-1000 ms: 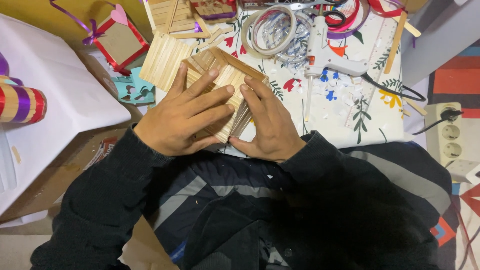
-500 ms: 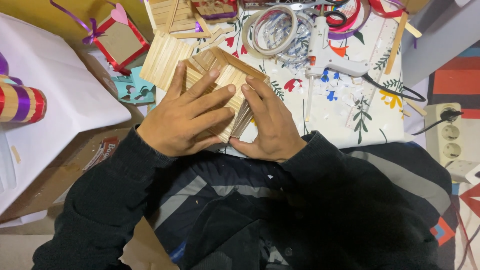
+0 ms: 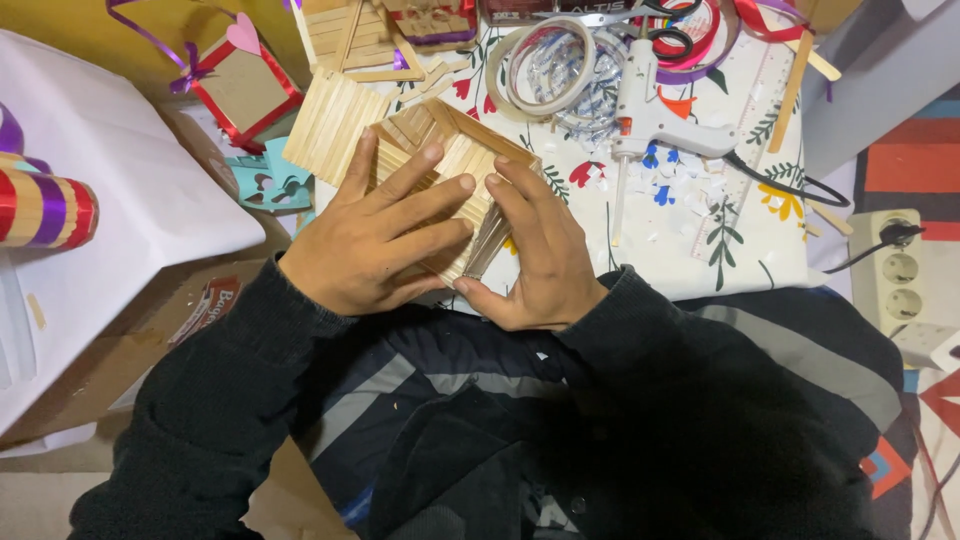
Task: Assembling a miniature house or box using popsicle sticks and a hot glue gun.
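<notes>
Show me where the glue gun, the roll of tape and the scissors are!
glue gun (image 3: 648, 112): head view, on the middle of its white body.
roll of tape (image 3: 503, 62): head view, on the left side of its ring.
scissors (image 3: 672, 40): head view, on a black handle loop.

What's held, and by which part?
A box of flat wooden sticks: left hand lies flat on its top, right hand presses its right side edge, fingers along it.

A floral tablecloth (image 3: 690, 250) covers the work surface. On it lie a glue gun (image 3: 655, 105), tape rolls (image 3: 545, 65), scissors (image 3: 640, 15) and craft-stick panels (image 3: 330, 125).
</notes>
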